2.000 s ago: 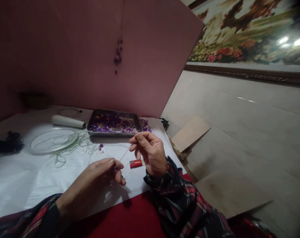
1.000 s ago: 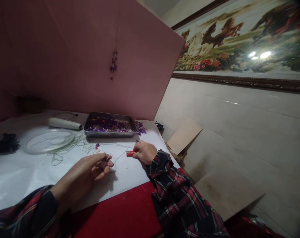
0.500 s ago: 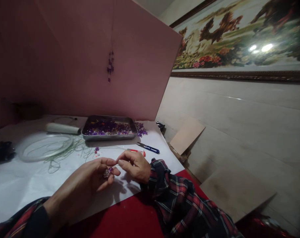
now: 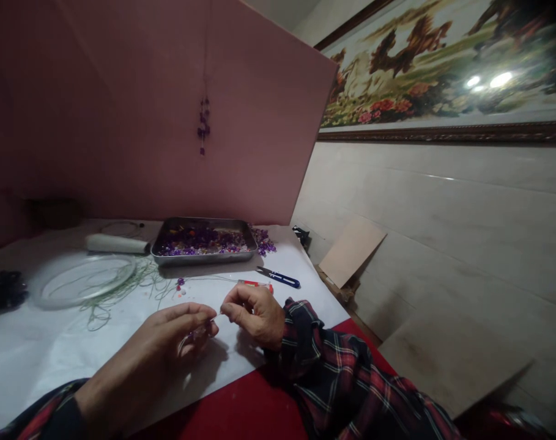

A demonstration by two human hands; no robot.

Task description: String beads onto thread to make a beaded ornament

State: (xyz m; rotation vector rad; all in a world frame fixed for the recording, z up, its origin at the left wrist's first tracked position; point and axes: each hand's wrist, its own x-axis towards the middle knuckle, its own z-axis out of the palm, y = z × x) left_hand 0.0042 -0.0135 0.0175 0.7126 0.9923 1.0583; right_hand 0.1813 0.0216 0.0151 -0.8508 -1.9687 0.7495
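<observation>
My left hand (image 4: 179, 333) is curled, thumb and fingertips pinched on a thin cord. Purple and clear beads (image 4: 196, 333) rest against its fingers, partly hidden by them. Just to the right, my right hand (image 4: 254, 313) pinches the cord's other part between thumb and forefinger, with a short gap between the two hands. What sits right at the right fingertips is too small to make out. Beyond the hands, a few loose purple and pink beads (image 4: 180, 282) lie on the white sheet (image 4: 140, 321).
A metal tray (image 4: 204, 259) of purple beads stands at the back, with more beads (image 4: 263, 241) heaped beside it. Blue thread snips (image 4: 280, 277) and a red lighter (image 4: 257, 284) lie near my right hand. Green cord (image 4: 122, 284), a clear ring (image 4: 41, 299) and a white cone (image 4: 117, 243) are left. A beaded strand (image 4: 203, 128) hangs behind.
My hands have drawn slightly apart, opening a small gap with cord between them. My left fingers have closed over the beads, and its thumb now presses against the forefinger.
</observation>
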